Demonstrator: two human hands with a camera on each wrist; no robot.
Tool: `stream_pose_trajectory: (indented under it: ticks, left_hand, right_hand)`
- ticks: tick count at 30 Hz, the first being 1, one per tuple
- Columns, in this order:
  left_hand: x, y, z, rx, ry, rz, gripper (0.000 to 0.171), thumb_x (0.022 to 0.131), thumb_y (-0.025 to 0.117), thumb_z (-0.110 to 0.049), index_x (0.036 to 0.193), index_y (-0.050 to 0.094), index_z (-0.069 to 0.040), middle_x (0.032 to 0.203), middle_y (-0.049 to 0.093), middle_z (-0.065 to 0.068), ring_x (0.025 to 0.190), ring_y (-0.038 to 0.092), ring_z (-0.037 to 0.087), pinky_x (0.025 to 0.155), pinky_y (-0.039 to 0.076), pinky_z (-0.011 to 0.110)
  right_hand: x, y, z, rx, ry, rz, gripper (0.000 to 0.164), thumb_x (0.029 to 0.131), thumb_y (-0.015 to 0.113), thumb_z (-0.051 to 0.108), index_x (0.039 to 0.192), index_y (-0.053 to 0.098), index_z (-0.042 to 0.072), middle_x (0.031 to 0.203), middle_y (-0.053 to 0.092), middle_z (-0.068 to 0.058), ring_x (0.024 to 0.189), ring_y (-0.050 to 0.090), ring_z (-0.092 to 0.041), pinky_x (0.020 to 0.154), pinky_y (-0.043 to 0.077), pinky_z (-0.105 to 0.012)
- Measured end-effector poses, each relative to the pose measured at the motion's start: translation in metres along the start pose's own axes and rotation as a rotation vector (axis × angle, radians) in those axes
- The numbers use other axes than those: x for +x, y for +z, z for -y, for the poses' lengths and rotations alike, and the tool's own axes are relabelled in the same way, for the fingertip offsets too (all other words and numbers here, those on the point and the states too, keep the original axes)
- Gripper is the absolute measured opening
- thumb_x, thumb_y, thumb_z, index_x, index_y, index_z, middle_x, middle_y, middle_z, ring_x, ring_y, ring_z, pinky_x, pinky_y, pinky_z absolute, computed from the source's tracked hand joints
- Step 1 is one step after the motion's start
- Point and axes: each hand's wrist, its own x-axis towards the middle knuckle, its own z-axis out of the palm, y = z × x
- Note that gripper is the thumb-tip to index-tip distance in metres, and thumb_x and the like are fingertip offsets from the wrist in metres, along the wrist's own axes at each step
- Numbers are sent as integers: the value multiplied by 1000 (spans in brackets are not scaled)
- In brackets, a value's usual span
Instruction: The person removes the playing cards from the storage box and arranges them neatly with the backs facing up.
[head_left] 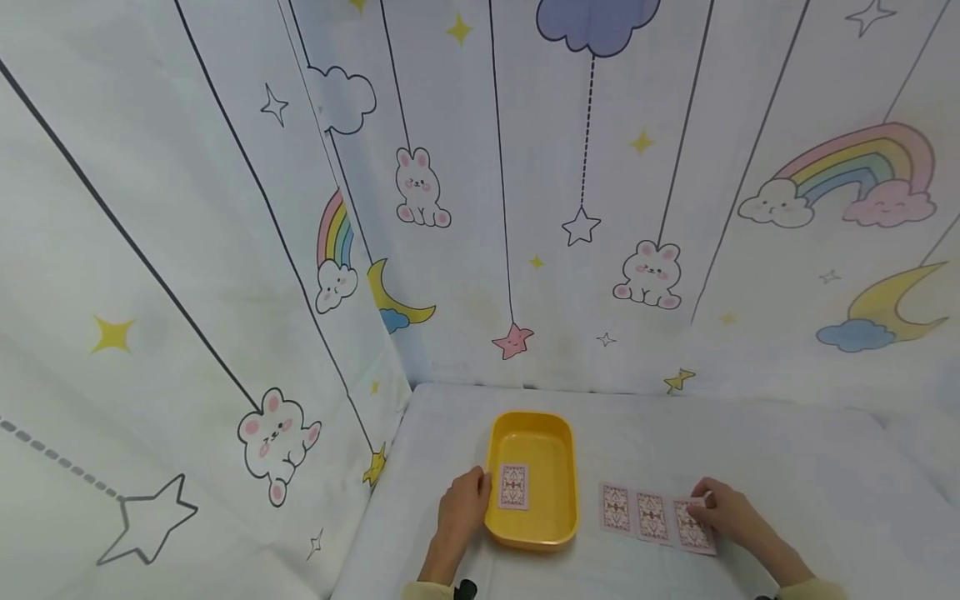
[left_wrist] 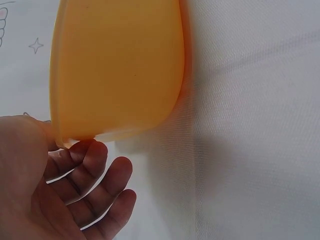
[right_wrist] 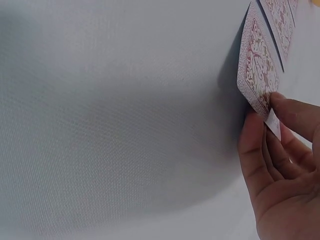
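In the head view, my left hand (head_left: 467,504) is at the left side of a yellow plastic tray (head_left: 551,467). The left wrist view has its thumb and index finger pinching the tray's rim, while the other fingers hang loosely below. One playing card (head_left: 513,487), patterned back up, lies inside the tray. To the right, my right hand (head_left: 729,517) pinches the rightmost playing card (head_left: 694,537) of a row. Seen from the right wrist, that card (right_wrist: 257,65) is tilted, its near edge lifted between thumb and fingers. Two more playing cards (head_left: 652,518) lie face down beside it.
A white cloth (head_left: 645,450) covers the table. Behind and to the left hang white curtains (head_left: 465,275) printed with rabbits, stars, clouds and rainbows. The tray stands left of the card row, with bare cloth between them.
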Motion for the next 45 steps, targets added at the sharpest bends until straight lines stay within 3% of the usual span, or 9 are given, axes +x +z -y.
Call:
stream_pose_trajectory:
  ticks: [8, 18, 25, 32, 38, 42, 45]
  left_hand:
    - [-1, -1, -1, -4, -20, 16, 22, 103, 57, -28, 85, 55, -15, 67, 46, -3, 56, 43, 10, 51, 34, 22]
    - [0, -2, -2, -4, -5, 5, 22, 103, 57, -28, 86, 56, -14, 67, 47, -4, 56, 43, 9, 50, 34, 22]
    - [-1, -2, -2, 2, -4, 3, 22, 103, 57, -27, 86, 56, -13, 67, 47, -3, 56, 43, 10, 51, 33, 22]
    - [-1, -2, -2, -4, -3, 8, 23, 103, 57, -29, 86, 56, -14, 67, 47, -3, 56, 43, 10, 51, 33, 23]
    - [-1, -4, 0, -15, 28, 0, 26, 103, 56, -28, 81, 53, -15, 65, 45, -5, 54, 41, 8, 49, 31, 23]
    - [-1, -3, 2, -28, 49, -3, 27, 104, 55, -27, 79, 51, -15, 65, 43, -5, 54, 39, 8, 49, 30, 23]
    - [-3, -3, 3, -33, 56, -9, 27, 104, 55, -27, 80, 50, -15, 65, 43, -5, 54, 39, 8, 49, 30, 23]
  right_hand:
    - [0, 6, 2, -25, -13, -18, 21, 92, 69, 16, 104, 57, 3, 80, 58, -4, 68, 53, -17, 58, 45, -29]
    - [3, 6, 3, -60, -13, -46, 24, 92, 70, 15, 102, 56, -2, 81, 58, -5, 71, 53, -16, 60, 45, -30]
    - [4, 5, 0, -106, -58, -72, 27, 91, 71, 17, 100, 57, -4, 84, 58, -9, 75, 53, -19, 63, 46, -33]
    - [7, 4, -2, -118, -4, -48, 32, 91, 72, 22, 101, 57, -4, 89, 60, -11, 80, 55, -21, 70, 49, -38]
    - [4, 4, 0, -80, 15, -46, 36, 95, 68, 29, 102, 57, -4, 88, 62, -10, 79, 56, -20, 68, 49, -35]
    - [2, 7, 11, -76, 6, -108, 47, 98, 63, 39, 106, 57, -7, 84, 60, -8, 75, 53, -19, 63, 45, -32]
    - [3, 11, 34, -97, -31, -173, 50, 99, 61, 41, 111, 57, -7, 82, 56, -7, 72, 49, -19, 61, 41, -32]
